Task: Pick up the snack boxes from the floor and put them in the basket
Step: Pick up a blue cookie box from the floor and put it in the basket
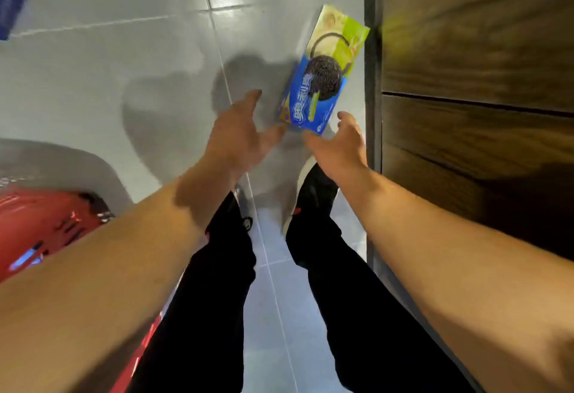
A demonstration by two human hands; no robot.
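Two bare forearms fill my near view, reaching forward and down over black trouser legs (pixel 217 284) and dark shoes (pixel 313 197). At lower left I log a red basket (pixel 37 225), blurred, standing on the grey tiled floor (pixel 139 51). Further out: my left hand (pixel 239 135), fingers spread and relaxed, gripping nothing; my right hand (pixel 338 141), likewise loose, holding nothing. Both hang just short of the near end of a blue and green snack box (pixel 320 82) printed with a dark sandwich biscuit; whether fingertips touch it, I cannot tell. The box lies on the floor beside a dark wooden cabinet (pixel 478 66). Far upper left: one blue item (pixel 11 1), blurred, cut by the frame edge.
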